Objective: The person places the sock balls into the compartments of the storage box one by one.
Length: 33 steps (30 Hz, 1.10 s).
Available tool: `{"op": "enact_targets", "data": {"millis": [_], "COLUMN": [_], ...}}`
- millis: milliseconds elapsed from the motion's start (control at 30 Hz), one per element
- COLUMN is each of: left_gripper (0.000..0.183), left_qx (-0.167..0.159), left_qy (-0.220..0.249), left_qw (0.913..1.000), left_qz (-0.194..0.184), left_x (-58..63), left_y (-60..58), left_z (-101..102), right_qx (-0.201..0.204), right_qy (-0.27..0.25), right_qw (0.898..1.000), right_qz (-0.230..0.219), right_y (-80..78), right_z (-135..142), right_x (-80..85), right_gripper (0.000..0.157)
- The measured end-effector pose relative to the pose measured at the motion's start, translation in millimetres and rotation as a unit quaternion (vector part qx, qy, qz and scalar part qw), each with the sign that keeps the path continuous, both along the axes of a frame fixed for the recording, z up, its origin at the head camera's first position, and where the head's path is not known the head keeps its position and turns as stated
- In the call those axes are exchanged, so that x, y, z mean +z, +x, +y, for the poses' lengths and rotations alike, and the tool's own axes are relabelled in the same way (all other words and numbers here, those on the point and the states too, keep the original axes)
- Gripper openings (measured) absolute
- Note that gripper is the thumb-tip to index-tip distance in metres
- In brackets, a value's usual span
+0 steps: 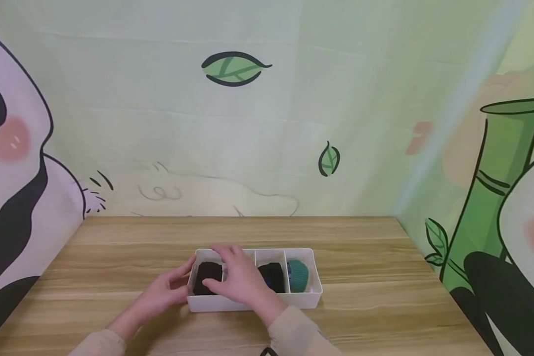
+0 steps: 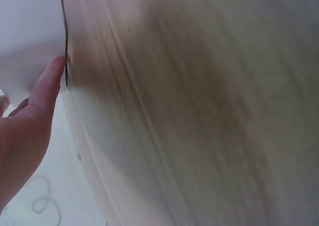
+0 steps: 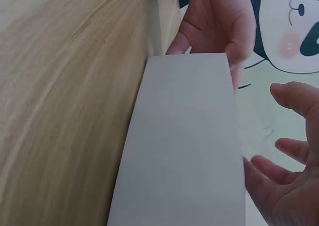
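Observation:
A white divided box stands on the table, its compartments side by side. My left hand is at the box's left end, thumb by the near corner and fingers along the end wall. In the left wrist view a straight digit touches the box's edge. My right hand hovers over the left half of the box, fingers spread and thumb apart, hiding the second compartment. A black fabric bundle fills the leftmost compartment. Another dark bundle and a teal ribbed knit bundle occupy the two right compartments.
The wood-grain table extends around the box on all sides. Behind it hangs a pale green backdrop printed with leaves, pandas and bamboo, meeting the table's far edge.

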State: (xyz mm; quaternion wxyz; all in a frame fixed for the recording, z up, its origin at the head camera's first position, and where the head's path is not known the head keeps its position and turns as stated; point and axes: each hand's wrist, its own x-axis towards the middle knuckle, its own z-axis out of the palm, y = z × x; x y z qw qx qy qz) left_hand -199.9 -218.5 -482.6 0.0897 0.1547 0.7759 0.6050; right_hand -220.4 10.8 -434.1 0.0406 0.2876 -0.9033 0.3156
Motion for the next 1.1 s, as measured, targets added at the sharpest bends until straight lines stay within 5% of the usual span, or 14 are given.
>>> {"op": "enact_targets", "data": {"millis": [700, 1100], "left_gripper": [0.071, 0.068], "left_qx": [0.017, 0.011], "left_qy": [-0.011, 0.006], "left_qw": [0.9998, 0.9998], "left_qz": [0.002, 0.017], "left_x": [-2.0, -3.8], "left_y": [1.5, 4.3], "left_z": [1, 2], "right_qx": [0.004, -0.035], "right_qy": [-0.068, -0.094], "right_qw": [0.998, 0.995], "right_qz": [-0.005, 0.001], "right_y": [18.9, 29.5], "right_z": [73, 129], "right_x": [-3.0, -0.9], "right_gripper": [0.055, 0.05]}}
